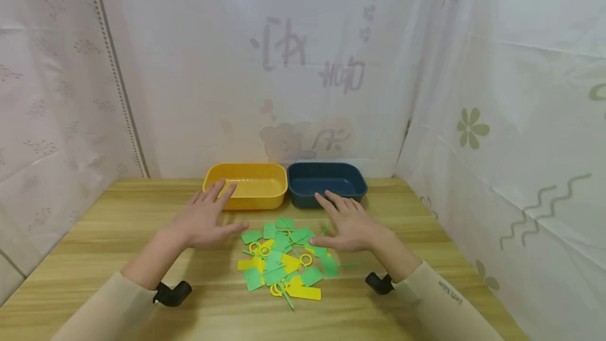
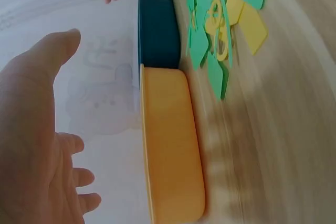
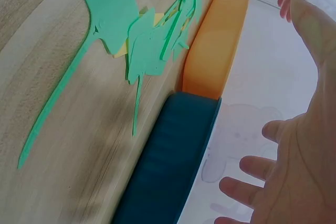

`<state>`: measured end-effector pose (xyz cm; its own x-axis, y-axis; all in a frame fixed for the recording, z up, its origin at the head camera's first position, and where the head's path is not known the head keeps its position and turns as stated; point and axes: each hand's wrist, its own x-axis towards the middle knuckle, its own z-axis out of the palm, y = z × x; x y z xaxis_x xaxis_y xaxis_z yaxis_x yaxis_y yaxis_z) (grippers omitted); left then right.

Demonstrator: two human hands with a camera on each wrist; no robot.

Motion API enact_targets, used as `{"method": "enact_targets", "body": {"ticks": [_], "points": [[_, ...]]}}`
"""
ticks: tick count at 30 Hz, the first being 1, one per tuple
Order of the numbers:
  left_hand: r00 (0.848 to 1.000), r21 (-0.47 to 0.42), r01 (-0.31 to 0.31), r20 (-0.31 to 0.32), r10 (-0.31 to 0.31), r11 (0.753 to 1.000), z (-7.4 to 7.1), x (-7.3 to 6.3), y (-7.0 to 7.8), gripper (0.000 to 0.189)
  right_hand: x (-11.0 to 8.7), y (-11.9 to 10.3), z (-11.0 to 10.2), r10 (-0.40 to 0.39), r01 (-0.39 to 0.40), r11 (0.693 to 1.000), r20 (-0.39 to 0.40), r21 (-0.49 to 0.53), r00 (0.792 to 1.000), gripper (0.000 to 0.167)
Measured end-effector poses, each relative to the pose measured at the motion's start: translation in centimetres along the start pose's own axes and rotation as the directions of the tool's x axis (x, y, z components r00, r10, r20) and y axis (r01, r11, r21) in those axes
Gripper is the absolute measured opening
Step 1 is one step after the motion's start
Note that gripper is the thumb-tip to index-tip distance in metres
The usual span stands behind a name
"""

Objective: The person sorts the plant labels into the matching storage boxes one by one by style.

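Your left hand [image 1: 203,223], right hand [image 1: 352,225]: fingers extended, holding nothing. Tags [image 1: 273,261]: heaped between your hands, likely for either's reach. Yellow bin [image 1: 255,203], blue bin [image 1: 303,201]: beyond your hands, apparently leaving the heap accessible.

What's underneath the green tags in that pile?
Yellow tags poke out from under the green tags, with the wooden tabletop beneath. Anything wholly covered can't be seen.

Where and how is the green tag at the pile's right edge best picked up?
Probably by its slim strap, pinched from the right by the right hand: the strap juts outward past the other tags, while the green tag's plate borders them.
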<state>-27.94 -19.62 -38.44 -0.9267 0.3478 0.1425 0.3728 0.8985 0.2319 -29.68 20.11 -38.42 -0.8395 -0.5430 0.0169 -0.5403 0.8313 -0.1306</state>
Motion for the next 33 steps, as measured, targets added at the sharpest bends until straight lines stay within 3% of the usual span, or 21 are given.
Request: {"method": "enact_targets", "body": {"ticks": [6, 11, 26, 33], "points": [[0.999, -0.025, 0.035, -0.020, -0.035, 0.999, -0.5, 1.2, -1.0, 0.111, 0.1, -0.1, -0.2, -0.004, 0.004, 1.000, 0.005, 0.013, 1.000, 0.115], [0.996, -0.020, 0.083, -0.017, -0.084, 0.996, -0.5, 3.0, -2.2, 0.113, 0.3, -0.2, -0.4, 0.000, 0.000, 1.000, 0.014, 0.010, 1.000, 0.115], [0.969, -0.098, 0.244, 0.055, -0.240, 0.965, 1.3, 7.2, -7.7, 0.123, 0.3, -0.2, 0.6, 0.018, -0.020, 0.999, 0.048, 0.027, 0.999, 0.118], [0.959, -0.112, 0.277, 0.087, -0.269, 0.954, 1.9, 8.2, -8.7, 0.133, 0.4, -0.1, 1.2, 0.014, -0.016, 0.999, 0.041, 0.039, 0.999, 0.119]]}}
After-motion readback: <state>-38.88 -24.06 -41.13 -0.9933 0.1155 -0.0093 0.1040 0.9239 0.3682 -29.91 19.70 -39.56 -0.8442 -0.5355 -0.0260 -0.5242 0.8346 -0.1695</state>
